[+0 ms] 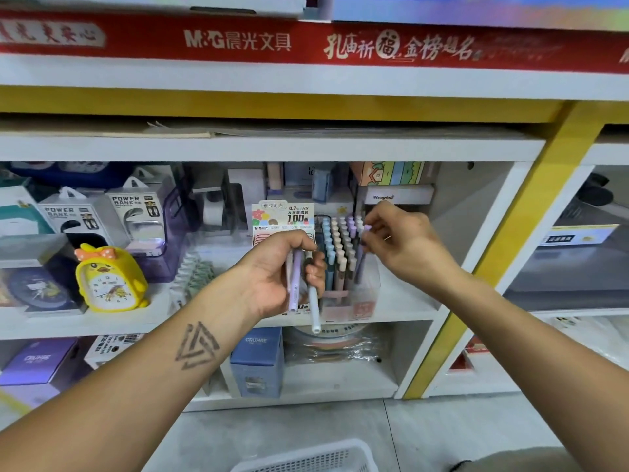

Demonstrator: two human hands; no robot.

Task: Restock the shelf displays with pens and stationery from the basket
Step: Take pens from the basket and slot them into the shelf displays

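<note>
Right now I am in the middle of filling the pen display (343, 264), the clear stand just right of centre in the frame, on the middle shelf (408, 306). My left hand (282, 270) is curled around a small bunch of spare pens (299, 284), a lilac one and a white one plainly showing, their ends hanging down below my palm in front of the stand. My right hand (398, 240) pinches a purple pen (363, 253) near its cap and holds it upright at the right side of the rows, its lower end down among the pens already standing there; whether it has seated in a slot I cannot tell. The basket (306, 459) sits on the floor at the bottom centre of the frame, only its white rim in view. Next, I judge, this pen needs to be lowered straight into an empty hole on the purple side without knocking its neighbours, then let go, and another drawn from the bunch in my left hand.
</note>
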